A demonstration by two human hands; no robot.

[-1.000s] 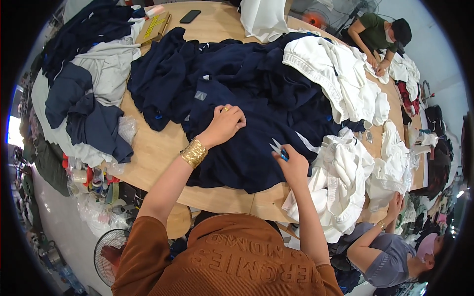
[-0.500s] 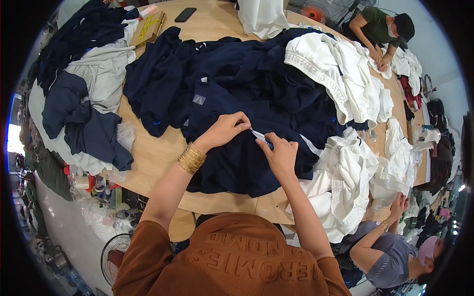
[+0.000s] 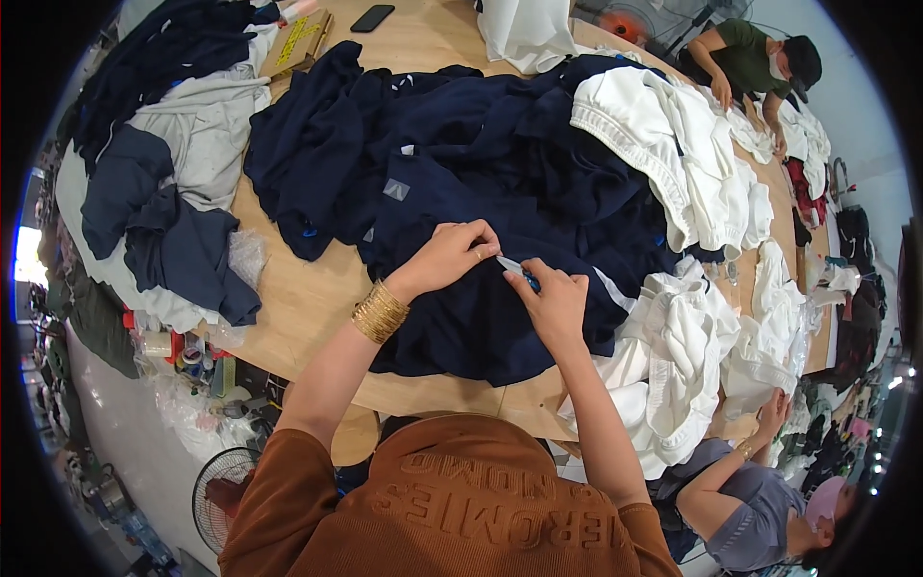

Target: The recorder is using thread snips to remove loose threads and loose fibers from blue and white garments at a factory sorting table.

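My left hand (image 3: 446, 254), with gold bangles at the wrist, pinches an edge of a navy garment (image 3: 452, 337) spread over the table. Close beside its fingertips, my right hand (image 3: 558, 306) grips small thread snips (image 3: 511, 265). Their pale pointed blades aim at the pinched spot, and a bit of blue handle shows under the fingers. Whether a thread lies between the blades is too small to tell. A square grey patch (image 3: 395, 189) sits on the navy cloth beyond my left hand.
White garments with gathered waistbands (image 3: 635, 135) lie at the far right, more white ones (image 3: 673, 356) by my right forearm. Grey and dark clothes (image 3: 192, 144) fill the left. A phone (image 3: 373, 18) and cardboard box (image 3: 296, 43) lie far off. Two co-workers (image 3: 745, 510) (image 3: 740, 58) handle cloth.
The view has shifted slightly. My hands keep nearly the same pose, the snips' blades still close to the pinched cloth. The far co-worker's hands have moved apart.
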